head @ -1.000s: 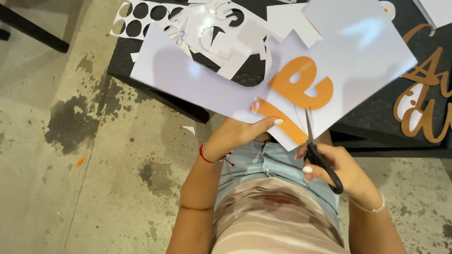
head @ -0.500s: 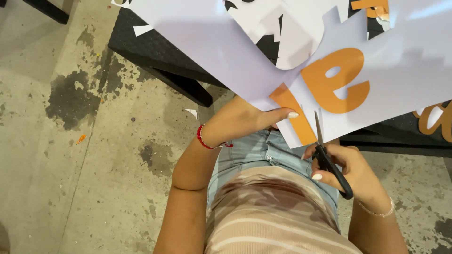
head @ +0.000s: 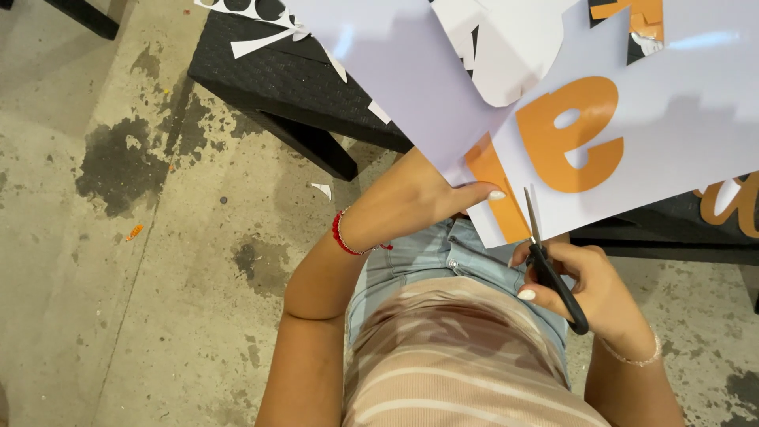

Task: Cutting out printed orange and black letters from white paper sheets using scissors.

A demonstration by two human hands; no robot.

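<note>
Head view: concrete floor (head: 118, 300) stained at left. Left hand (head: 419, 194), red bracelet (head: 341, 235) at wrist, closed on lower edge of white sheet (head: 688, 119) with orange letters (head: 571, 134), held up over near edge of dark tabletop (head: 277, 75). Right hand (head: 589, 285) closed through handles of black scissors (head: 553, 269), blades touching sheet's lower edge beside orange letter.

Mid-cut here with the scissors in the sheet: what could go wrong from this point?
The scissors in the right hand cut close beside the orange letters, so a drift might nick them. The left hand pinches the white sheet near the blades, so its fingertips may be at risk. The large sheet hangs unsupported and might sag or tear.
</note>
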